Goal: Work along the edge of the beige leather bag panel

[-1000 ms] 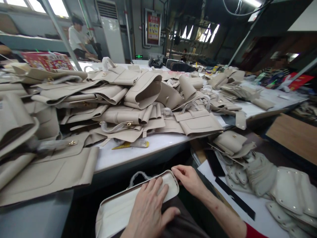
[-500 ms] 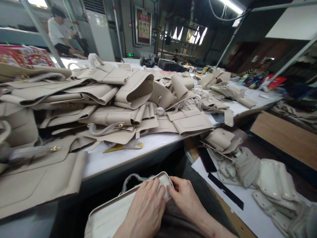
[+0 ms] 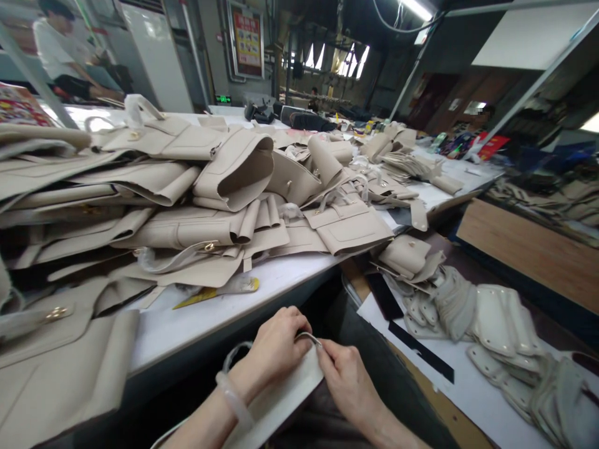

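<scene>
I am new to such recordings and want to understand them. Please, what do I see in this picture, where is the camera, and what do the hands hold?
There is no machine here: a person works with two bare hands. The camera sits on that person's head and looks forward and down, so the arms enter from the bottom edge. The left hand, with a bracelet on the wrist, curls over the top edge of a cream panel. The right hand pinches the same edge beside it. Ahead, a white table carries a big pile of beige bag pieces. To the right, a lower white surface holds cream padded pieces. Far back on the left, another person is visible.
</scene>
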`<state>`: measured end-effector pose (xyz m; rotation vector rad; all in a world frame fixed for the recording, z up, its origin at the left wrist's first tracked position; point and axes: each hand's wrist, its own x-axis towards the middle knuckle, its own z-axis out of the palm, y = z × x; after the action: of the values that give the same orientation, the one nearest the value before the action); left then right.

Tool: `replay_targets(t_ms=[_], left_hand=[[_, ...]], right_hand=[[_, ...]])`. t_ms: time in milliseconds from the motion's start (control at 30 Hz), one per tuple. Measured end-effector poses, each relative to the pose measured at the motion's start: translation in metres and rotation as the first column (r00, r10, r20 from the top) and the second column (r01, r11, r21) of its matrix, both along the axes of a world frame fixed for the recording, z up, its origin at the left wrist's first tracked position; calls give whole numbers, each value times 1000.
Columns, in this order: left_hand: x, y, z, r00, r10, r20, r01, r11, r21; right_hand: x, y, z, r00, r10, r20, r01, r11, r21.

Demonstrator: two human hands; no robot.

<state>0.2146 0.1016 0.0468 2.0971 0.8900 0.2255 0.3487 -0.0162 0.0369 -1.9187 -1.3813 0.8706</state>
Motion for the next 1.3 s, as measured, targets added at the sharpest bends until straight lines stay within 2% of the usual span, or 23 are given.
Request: replay_targets(t_ms=[100,267,333,400,467,533,633,767,933,1033,1133,1233,1300], left_hand=[[2,15,-13,999,-39,-17,36,984,-173],[4,26,-23,998,-58,-16,50,945,-323],[4,27,-25,998,-57,-11,49,932,-359],[4,26,-27,999,-47,-10,40,926,-376],[4,26,-28,999,-37,-15,28,923,-383],[4,25,-28,999,-35,-22,23,922,-386],[4,24,-27,999,-37,-35,21,924,-381],[3,21,-22,998,-41,-45,24,948,-318],[1,13,-15,998,-59,-24,52,977,-206],[-2,11,-14,996,-85,-1,83,979,-185],[-5,15,-15,989,-143,25,144,957,-253],[-13,23,-14,982,-175,72,189,899,-395],[-23,27,-11,983,-144,112,181,862,-473]], right_hand=[[-2,5,-1,1000,-4,31,4,1000,-21],[-8,4,4,996,25,90,-22,999,-35],[-5,2,4,1000,20,5,-20,999,-28],[0,0,0,984,-20,-176,13,999,-41],[6,-1,-8,913,-109,-393,78,992,-95],[9,-2,-17,804,-198,-561,132,979,-156],[8,-2,-29,655,-221,-722,138,975,-174],[6,-1,-33,524,-209,-826,74,977,-201],[11,4,-23,437,-211,-875,-28,969,-247],[16,9,-14,454,-211,-866,-108,951,-289],[24,14,-9,516,-204,-832,-181,923,-339],[31,21,-6,626,-165,-762,-228,896,-381],[35,26,-6,741,-73,-667,-274,875,-400]])
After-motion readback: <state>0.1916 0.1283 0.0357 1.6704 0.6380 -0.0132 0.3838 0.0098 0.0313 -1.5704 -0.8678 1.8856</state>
